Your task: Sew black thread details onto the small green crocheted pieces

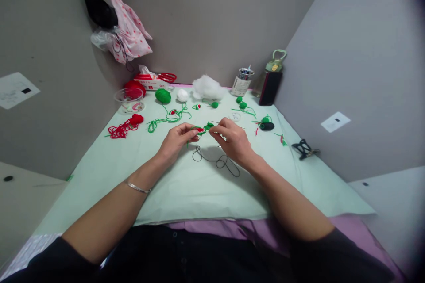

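Near the middle of the pale green cloth, my left hand pinches a small red and green crocheted piece. My right hand is closed in a pinch at the piece's right edge; what its fingertips grip is too small to make out. A green crocheted bit shows between the hands. A dark thread trails from the work and lies in loops on the cloth below. Thin needle-like ends stick out near my right fingers.
Behind lie a green yarn ball, a white ball, fluffy stuffing and red yarn. A clear tub stands left. At right are a pen can, bottle, phone, black spool and black stand.
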`<move>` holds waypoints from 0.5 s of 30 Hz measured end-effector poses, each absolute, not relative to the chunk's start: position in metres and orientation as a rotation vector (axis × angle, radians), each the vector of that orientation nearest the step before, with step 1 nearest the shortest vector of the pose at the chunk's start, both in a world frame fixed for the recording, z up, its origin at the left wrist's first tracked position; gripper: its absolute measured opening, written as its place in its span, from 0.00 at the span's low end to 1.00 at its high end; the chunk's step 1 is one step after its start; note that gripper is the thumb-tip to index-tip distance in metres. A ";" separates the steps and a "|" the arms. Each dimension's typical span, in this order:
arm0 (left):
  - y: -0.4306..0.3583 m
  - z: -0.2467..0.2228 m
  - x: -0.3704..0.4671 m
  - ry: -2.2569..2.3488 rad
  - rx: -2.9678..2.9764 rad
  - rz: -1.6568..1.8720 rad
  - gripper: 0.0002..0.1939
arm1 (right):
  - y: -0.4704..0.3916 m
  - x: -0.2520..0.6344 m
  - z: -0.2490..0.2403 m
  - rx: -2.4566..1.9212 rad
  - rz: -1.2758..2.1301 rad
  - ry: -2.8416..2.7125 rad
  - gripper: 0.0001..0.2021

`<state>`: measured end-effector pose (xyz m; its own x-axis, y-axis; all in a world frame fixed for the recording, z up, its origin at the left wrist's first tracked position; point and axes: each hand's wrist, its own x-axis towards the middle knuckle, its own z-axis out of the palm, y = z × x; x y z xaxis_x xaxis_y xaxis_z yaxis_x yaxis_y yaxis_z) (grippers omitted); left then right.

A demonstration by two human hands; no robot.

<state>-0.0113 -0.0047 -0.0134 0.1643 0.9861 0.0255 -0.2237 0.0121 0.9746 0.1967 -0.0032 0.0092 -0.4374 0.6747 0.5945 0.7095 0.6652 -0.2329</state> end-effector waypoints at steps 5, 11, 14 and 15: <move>-0.005 -0.013 -0.011 0.919 1.129 1.161 0.12 | -0.002 0.197 0.008 -1.065 0.004 -2.215 0.08; -0.006 -0.005 -0.013 0.881 1.080 1.078 0.13 | 0.001 0.201 0.010 -1.019 0.344 -2.119 0.06; -0.006 -0.003 -0.015 0.834 1.057 1.039 0.13 | 0.004 0.202 0.012 -0.983 0.565 -2.035 0.04; -0.006 -0.002 -0.015 0.817 1.052 1.028 0.13 | 0.005 0.202 0.012 -0.974 0.636 -2.004 0.04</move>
<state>-0.0150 -0.0058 -0.0023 0.3231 0.9446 -0.0582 -0.2696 0.1508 0.9511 0.2015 0.0046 0.0125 -0.3827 0.8117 0.4412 0.4085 0.5770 -0.7072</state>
